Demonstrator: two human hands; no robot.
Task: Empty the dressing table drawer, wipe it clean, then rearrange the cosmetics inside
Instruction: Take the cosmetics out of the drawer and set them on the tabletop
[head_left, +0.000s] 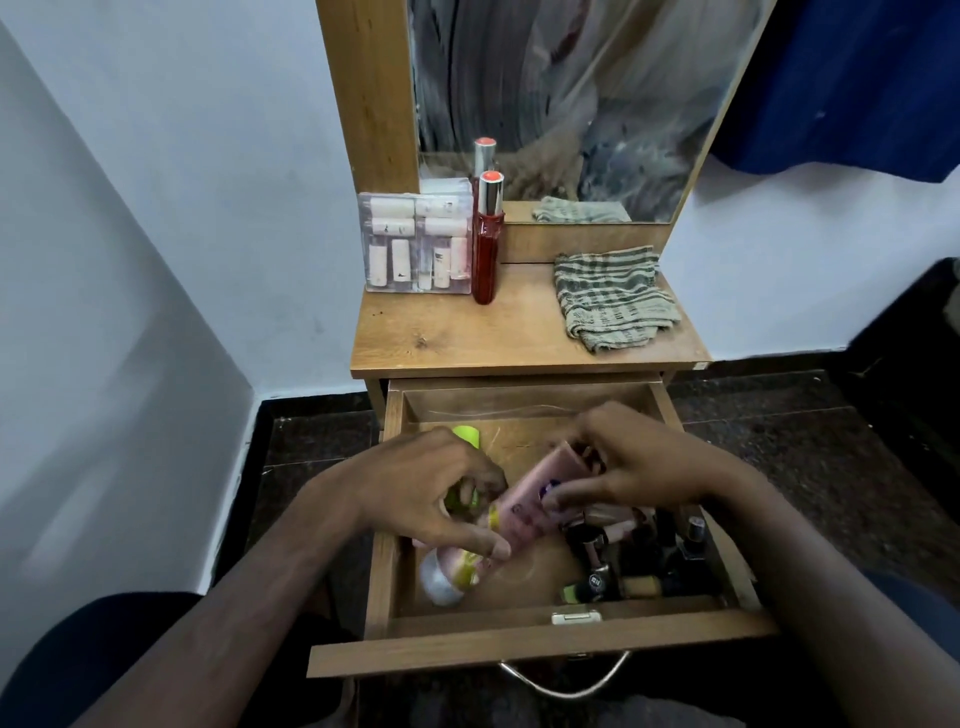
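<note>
Head view, emptying step: both hands in the open drawer (540, 621); left hand (434, 496) apparently curled round a green-capped bottle (467, 436), right hand (631, 462) pinching the pink tube (524, 506); next, lifting these onto the tabletop (493, 327) beside the cloth (610, 296).

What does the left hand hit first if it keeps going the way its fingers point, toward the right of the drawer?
Most likely the pink tube: the left hand already has its fingertips at the tube's lower part, fingers curled. Beyond it lie the right hand and the dark nail polish bottles. Depth is unclear.
</note>
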